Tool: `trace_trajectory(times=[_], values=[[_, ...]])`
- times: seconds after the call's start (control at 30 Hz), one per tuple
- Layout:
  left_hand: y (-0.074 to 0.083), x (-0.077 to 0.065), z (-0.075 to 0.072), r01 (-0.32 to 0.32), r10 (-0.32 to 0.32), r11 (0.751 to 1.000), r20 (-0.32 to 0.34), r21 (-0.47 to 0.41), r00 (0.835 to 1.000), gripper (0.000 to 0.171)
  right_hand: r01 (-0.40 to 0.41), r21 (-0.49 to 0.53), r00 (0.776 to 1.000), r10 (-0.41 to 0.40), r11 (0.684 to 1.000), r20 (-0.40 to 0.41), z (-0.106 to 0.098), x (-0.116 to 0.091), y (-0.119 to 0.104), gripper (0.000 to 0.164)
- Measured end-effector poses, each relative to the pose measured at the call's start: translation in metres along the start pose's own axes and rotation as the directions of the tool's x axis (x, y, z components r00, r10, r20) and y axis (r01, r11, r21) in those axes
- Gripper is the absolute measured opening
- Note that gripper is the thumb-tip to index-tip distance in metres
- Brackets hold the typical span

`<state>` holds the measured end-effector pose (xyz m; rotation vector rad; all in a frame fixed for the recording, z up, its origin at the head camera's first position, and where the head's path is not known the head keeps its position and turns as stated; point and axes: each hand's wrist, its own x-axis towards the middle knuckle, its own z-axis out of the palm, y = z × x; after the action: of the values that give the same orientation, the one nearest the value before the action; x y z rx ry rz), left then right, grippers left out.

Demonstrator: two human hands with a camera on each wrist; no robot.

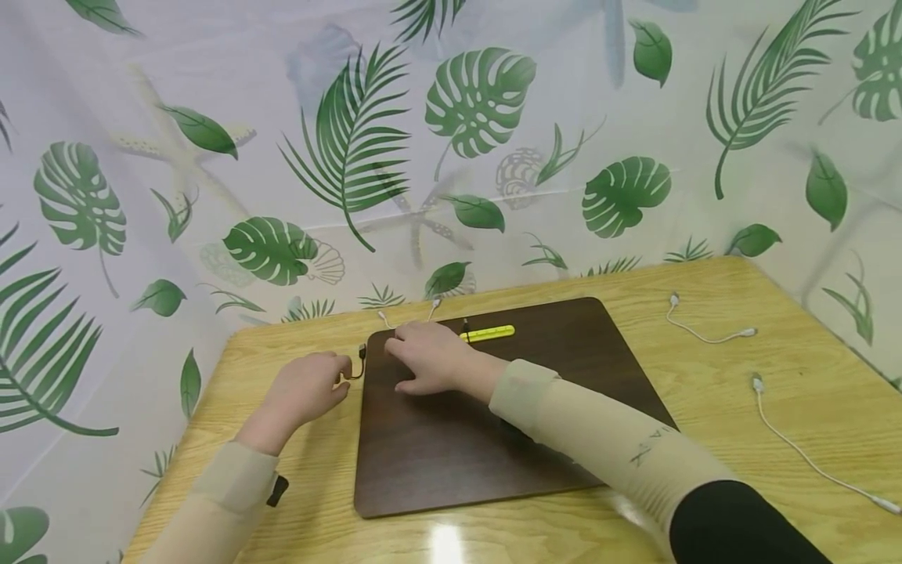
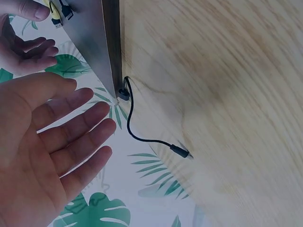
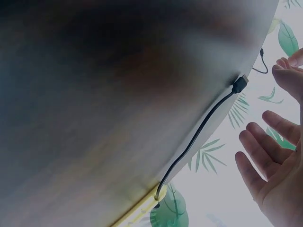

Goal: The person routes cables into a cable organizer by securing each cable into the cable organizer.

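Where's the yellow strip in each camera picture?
Head: yellow strip, just below centre on the dark board, beside the right hand.
Left wrist: yellow strip at top left, only partly showing.
Right wrist: yellow strip at bottom, cut off by the edge.
Shared landmark: the dark board.

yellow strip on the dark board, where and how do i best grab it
Probably pinch the yellow strip near its right end, from above, across its narrow width: it lies flat, and the black cable is at its left end, beside the right hand.
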<state>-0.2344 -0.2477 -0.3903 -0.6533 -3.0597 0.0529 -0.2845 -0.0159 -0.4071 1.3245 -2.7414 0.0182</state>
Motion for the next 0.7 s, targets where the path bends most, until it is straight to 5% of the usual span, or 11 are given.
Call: trace_trajectory(times=[0.7], values=[[-0.02,-0.012,-0.003,0.055,-0.058,0.998,-0.083,-0.032,0.995,0.011,-0.006,-0.009,1.0,0.006,1.0,0.011,0.005,0.017,-0.015,0.05]])
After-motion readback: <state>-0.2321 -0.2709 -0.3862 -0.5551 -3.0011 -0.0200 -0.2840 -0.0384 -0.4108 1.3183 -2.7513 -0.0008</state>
